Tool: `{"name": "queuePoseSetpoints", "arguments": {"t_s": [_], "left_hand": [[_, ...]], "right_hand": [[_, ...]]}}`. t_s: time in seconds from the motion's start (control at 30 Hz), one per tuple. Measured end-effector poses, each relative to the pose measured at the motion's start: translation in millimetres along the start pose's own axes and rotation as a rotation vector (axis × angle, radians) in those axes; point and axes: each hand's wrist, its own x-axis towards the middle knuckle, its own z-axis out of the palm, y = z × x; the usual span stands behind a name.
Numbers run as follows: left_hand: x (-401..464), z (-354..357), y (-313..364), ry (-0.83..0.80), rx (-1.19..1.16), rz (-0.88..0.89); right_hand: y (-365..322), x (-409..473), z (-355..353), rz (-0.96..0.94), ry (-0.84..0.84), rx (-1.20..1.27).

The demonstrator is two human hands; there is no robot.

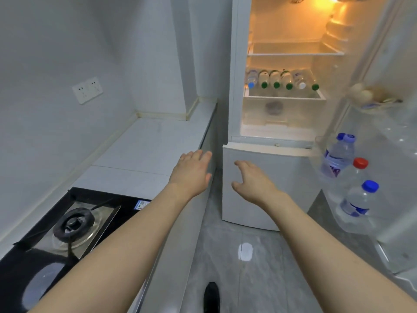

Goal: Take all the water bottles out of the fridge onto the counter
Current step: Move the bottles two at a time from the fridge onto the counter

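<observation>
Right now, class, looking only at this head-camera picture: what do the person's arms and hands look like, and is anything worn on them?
Both arms are bare from as far up as the frame shows down to the wrists: no sleeves in view. The left hand and the right hand wear no gloves, and no watch, ring or bracelet is visible. No markings show.

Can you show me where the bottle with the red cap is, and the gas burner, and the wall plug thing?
Red-capped bottle (360, 163), head view: on its red cap, in the fridge door shelf.
Gas burner (73, 223), head view: on its dark ring.
Wall socket (87, 89), head view: on the white plate's middle.
</observation>
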Motion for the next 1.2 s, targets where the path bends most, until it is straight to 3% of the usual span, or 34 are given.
{"name": "queuePoseSetpoints", "arguments": {"t_s": [0.57, 0.87, 0.97, 1.2], "left_hand": [[230, -5, -77, 0.036, -0.21, 0.087], [315, -6, -45, -0.032, -0.352, 0.182], [336, -2, -26, -0.118, -0.494, 0.187], [391, 6, 7, -0.274, -0.743, 0.086]], "right_hand": [[20, 207, -58, 0.144, 0.141, -0.05], [59, 256, -91, 0.267, 0.193, -0.104], [78, 267, -103, 0.3, 0.225, -0.103], [128, 296, -125, 0.376, 0.257, 0.014]]}}
